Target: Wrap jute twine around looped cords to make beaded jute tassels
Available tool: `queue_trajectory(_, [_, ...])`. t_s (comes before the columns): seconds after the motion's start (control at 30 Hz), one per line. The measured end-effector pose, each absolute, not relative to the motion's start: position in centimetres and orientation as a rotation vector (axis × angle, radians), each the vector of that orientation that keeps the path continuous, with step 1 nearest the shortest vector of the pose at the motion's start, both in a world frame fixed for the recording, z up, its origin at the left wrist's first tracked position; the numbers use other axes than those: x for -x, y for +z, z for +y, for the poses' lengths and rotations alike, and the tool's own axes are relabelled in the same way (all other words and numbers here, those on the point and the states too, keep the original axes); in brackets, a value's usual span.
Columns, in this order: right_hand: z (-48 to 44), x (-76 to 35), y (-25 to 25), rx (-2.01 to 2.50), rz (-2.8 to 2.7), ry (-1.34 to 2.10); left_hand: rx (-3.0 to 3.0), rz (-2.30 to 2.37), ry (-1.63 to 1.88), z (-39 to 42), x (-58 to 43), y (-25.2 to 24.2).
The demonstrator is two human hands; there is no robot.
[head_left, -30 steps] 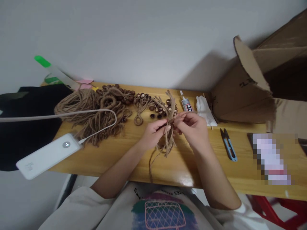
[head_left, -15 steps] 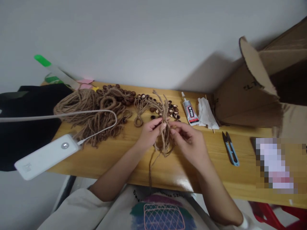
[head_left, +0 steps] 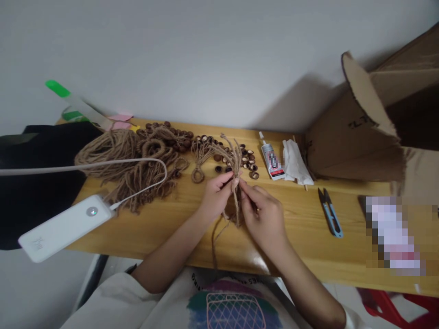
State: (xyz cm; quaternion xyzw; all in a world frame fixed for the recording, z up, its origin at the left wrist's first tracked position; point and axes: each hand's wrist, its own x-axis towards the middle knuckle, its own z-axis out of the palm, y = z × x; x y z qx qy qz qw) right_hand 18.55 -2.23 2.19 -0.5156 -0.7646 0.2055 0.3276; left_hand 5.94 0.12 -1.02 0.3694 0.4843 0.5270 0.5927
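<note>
Above the table's middle, a bundle of jute twine stands between my hands, loose ends fanned upward and loops hanging below. My left hand pinches the bundle at its narrow middle from the left. From the right, the closed fingers of my right hand grip the twine at that same spot; the exact strand is hidden by the fingers. One strand trails down to the table's front edge. Just behind lie several halved brown nut shells and a looped twine piece with a ring end.
A twine coil and more twine pieces lie left, by a white power bank with a cable. To the right are a glue tube, white tissue, blue thread snips, a blurred phone-like object and a cardboard box.
My right hand has moved slightly left, its fingers closing in nearer my left hand on the twine. The hanging loops are drawn narrower.
</note>
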Motion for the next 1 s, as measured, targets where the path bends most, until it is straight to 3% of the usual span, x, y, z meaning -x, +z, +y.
queue_trajectory(0.37, [-3.5, -16.4, -1.0, 1.413, -2.081, -0.005, -0.749, 1.127, 1.235, -0.2, -6.3, -0.4])
queue_trajectory(0.53, [-3.9, -16.2, -1.0, 1.449, -2.165, -0.061, -0.759, 1.154, 1.261, -0.4, -6.2, -0.4])
queue_trajectory(0.63, [-3.9, -16.8, -0.1, 1.391, -2.196, 0.097, -0.783, 1.148, 1.275, -0.3, -6.2, -0.6])
queue_trajectory(0.87, [-2.6, -20.2, 5.3, 1.192, -2.235, 0.972, -0.985, 1.2, 1.257, -0.3, -6.0, -0.3])
queue_trajectory(1.0, [-1.5, -20.1, 6.6, 1.349, -1.982, 0.903, -1.149, 1.265, 1.266, -0.5, -6.0, -0.4])
